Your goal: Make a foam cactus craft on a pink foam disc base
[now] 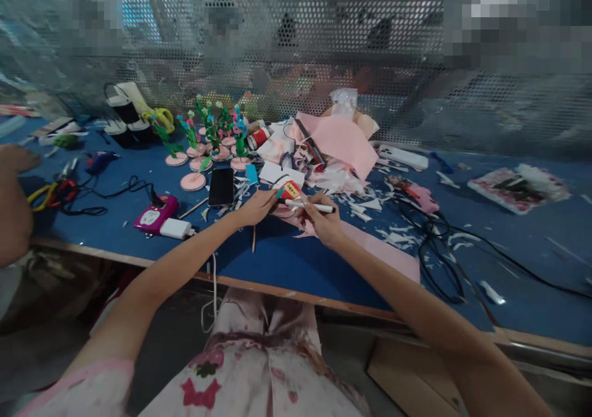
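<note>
In my right hand (322, 219) is a white marker pen (314, 206) with a black end pointing right. My left hand (259, 207) grips the left edge of a small red piece with a yellow patch and dark marks (291, 190). Some green shows beside my left fingertips. The pen's left end lies against or just in front of the red piece; I cannot tell whether they touch. A white card (281, 174) lies just behind. Pink sheet material (379, 247) spreads under and right of my right hand.
Craft plants on pink discs (193, 182) stand behind a black phone (221, 187). Left are a magenta device (157, 214), scissors (50, 195) and another person's arm (16, 201). Scraps (365, 207), cables (430, 238) and a pink glue gun (419, 195) lie right. Perforated metal (407, 84) rises behind.
</note>
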The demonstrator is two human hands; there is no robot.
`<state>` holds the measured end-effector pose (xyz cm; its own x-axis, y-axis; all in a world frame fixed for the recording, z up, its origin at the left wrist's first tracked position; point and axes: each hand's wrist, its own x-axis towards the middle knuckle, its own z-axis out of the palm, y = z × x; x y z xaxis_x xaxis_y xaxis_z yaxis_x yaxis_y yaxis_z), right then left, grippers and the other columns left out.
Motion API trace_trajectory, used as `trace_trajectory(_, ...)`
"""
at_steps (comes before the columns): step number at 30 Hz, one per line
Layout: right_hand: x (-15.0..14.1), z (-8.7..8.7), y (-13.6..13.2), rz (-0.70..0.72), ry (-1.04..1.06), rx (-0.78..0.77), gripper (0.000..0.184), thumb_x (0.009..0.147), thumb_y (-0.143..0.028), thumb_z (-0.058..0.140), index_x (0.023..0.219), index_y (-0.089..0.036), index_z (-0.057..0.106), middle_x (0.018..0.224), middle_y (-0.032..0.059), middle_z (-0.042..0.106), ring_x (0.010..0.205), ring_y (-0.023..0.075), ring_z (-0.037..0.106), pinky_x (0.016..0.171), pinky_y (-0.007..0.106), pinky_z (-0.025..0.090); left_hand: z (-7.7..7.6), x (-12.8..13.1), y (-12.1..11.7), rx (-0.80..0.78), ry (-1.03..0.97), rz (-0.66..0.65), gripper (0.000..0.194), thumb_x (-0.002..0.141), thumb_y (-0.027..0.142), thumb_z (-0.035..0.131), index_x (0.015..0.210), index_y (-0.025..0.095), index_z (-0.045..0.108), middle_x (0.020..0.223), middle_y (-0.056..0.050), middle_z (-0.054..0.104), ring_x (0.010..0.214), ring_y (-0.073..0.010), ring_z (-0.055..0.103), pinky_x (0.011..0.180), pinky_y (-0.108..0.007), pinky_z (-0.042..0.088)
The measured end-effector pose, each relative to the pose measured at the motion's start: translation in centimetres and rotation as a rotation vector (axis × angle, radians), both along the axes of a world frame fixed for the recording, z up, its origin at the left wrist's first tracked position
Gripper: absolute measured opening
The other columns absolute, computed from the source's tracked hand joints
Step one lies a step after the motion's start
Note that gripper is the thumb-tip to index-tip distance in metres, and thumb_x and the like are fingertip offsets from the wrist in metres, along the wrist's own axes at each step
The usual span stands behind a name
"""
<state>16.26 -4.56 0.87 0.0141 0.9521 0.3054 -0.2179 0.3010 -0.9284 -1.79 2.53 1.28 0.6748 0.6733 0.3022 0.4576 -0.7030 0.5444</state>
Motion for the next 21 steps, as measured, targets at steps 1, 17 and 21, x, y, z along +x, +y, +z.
trace_trajectory(1, -0.1, -0.1, -0.2, -0.010, -0.014, 0.025, 0.038, 0.070, -0.050, 0.070, 0.066, -0.020, 0.047, 0.059, -0.0018, 0.065, 0.044, 0.0103, 0.057, 0.042, 0.023, 0.047, -0.1, 0.0, -0.1, 0.010, -0.002, 0.005, 0.039, 0.096, 0.037, 0.018, 0.086, 0.017, 0.050, 0.071, -0.006, 0.058, 0.067, -0.0174, 0.054, 0.069, -0.030, 0.045)
trace_trajectory(17, -4.1, 1.5, 2.9, -0.042, -0.911, 0.496, 0.035, 0.086, -0.050, 0.048, 0.089, -0.020, 0.065, 0.092, 0.0107, 0.062, 0.091, 0.0239, 0.057, 0.085, 0.042, 0.046, 3.2, -8.9, -0.2, 0.347, 0.113, 0.687, 0.039, 0.088, 0.017, 0.042, 0.125, 0.007, 0.040, 0.125, -0.020, 0.049, 0.120, -0.0310, 0.045, 0.101, -0.044, 0.037)
trace_trajectory(21, -7.1, 1.7, 5.6, -0.116, -1.247, 0.460, 0.048, 0.087, -0.055, 0.041, 0.088, -0.015, 0.067, 0.098, 0.0182, 0.056, 0.102, 0.0325, 0.048, 0.091, 0.053, 0.039, 1.4, -12.9, 0.6, 0.218, 0.280, 1.071, 0.065, 0.087, 0.021, 0.047, 0.137, -0.011, 0.020, 0.135, -0.031, 0.036, 0.125, -0.0406, 0.036, 0.104, -0.054, 0.028)
